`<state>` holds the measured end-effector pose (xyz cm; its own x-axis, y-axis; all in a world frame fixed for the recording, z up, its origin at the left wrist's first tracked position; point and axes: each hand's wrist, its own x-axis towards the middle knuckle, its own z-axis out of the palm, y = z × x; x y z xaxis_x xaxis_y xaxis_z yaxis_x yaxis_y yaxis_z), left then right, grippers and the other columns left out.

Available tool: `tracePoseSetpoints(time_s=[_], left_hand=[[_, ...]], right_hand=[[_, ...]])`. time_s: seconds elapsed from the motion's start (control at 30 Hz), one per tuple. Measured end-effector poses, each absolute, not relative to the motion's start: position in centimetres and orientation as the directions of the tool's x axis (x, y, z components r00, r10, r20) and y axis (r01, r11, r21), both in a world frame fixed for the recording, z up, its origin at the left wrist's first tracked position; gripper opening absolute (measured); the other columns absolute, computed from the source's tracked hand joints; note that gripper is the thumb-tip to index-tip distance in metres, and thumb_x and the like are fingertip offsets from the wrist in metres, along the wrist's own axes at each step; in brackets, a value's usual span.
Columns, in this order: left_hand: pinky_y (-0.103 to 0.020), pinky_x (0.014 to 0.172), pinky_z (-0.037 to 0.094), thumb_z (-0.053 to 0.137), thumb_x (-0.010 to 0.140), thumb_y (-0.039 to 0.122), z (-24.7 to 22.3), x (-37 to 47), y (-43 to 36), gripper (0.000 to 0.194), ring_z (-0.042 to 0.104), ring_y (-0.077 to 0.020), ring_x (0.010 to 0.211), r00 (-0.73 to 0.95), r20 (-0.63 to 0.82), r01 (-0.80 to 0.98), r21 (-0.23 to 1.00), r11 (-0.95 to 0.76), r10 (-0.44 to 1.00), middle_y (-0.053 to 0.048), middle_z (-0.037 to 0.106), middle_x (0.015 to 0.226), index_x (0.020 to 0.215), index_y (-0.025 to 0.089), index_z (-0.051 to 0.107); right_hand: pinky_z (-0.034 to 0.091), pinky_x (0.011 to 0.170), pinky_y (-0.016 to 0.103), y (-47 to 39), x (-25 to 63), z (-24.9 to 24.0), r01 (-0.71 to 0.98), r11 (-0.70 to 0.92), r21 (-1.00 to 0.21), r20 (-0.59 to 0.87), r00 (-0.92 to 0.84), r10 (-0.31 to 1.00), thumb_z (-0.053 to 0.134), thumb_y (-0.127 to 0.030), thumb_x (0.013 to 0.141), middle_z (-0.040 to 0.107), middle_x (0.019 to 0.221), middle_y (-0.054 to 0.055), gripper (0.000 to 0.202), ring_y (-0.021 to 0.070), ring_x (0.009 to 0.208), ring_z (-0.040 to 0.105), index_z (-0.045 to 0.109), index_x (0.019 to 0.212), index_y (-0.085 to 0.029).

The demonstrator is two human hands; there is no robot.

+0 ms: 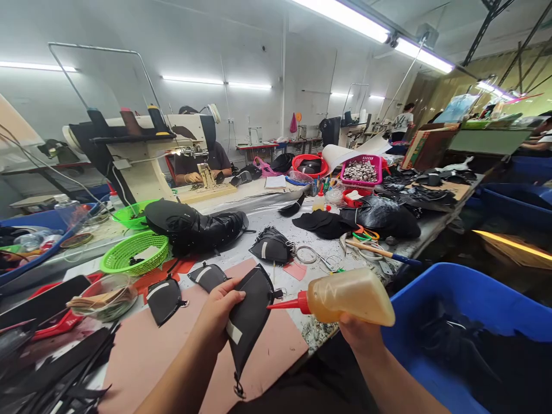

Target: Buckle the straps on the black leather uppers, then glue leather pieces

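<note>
My left hand [219, 310] grips a flat black fabric piece [252, 310] by its left edge, thumb on top. The piece has a pale strip near its lower left and small metal rings at its ends. My right hand [360, 333] holds a translucent glue bottle [351, 296] of amber liquid on its side. Its red nozzle points left, the tip at the right edge of the black piece; whether it touches, I cannot tell. Two similar black pieces, one nearer [164, 299] and one farther [208, 277], lie left of my hand. Beneath is a pink sheet [150, 356].
A stack of black pieces [271, 246] stands behind my hands. Left are green baskets [135, 253] and a bag of tan strips [103, 299]. A wooden-handled tool [379, 251] and a blue bin [414, 299] are to the right. Across the table, a person [202, 161] sits at a sewing machine [142, 155].
</note>
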<state>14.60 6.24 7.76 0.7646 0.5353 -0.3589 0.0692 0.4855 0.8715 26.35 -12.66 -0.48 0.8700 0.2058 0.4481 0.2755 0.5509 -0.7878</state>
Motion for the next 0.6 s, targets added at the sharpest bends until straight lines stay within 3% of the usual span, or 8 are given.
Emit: tracePoseSetpoints(time_s=[0.33,0.5,0.6], left_hand=[[-0.019,0.041,0.046,0.064,0.050,0.011,7.7,14.4,6.6,0.029,0.060,-0.0137,0.044,0.812,-0.379,0.159,0.875,0.457,0.444,-0.003,0.068,0.058,0.078,0.014,0.068],[-0.019,0.042,0.046,0.062,0.050,0.010,7.3,14.7,6.6,0.030,0.060,-0.0141,0.046,0.825,-0.397,0.199,0.870,0.451,0.402,-0.005,0.069,0.061,0.079,0.014,0.068],[-0.019,0.043,0.044,0.062,0.050,0.008,6.4,15.2,6.9,0.027,0.059,-0.0131,0.045,0.815,-0.394,0.174,0.866,0.469,0.425,-0.005,0.068,0.059,0.076,0.011,0.067]], right_hand=[[0.055,0.061,0.029,-12.5,27.9,-0.4,0.395,0.549,-0.737,0.535,0.837,0.116,0.075,-0.044,0.062,0.070,0.077,-0.003,0.033,0.0176,0.065,0.064,0.065,0.091,-0.032],[0.056,0.062,0.035,-12.0,28.7,-0.4,0.384,0.524,-0.760,0.548,0.813,0.198,0.078,-0.040,0.058,0.069,0.085,0.002,0.042,0.0231,0.073,0.065,0.064,0.096,-0.027],[0.055,0.066,0.035,-11.6,29.0,-0.7,0.368,0.471,-0.802,0.510,0.831,0.220,0.082,-0.031,0.052,0.067,0.093,0.002,0.057,0.0225,0.079,0.064,0.059,0.104,-0.027]])
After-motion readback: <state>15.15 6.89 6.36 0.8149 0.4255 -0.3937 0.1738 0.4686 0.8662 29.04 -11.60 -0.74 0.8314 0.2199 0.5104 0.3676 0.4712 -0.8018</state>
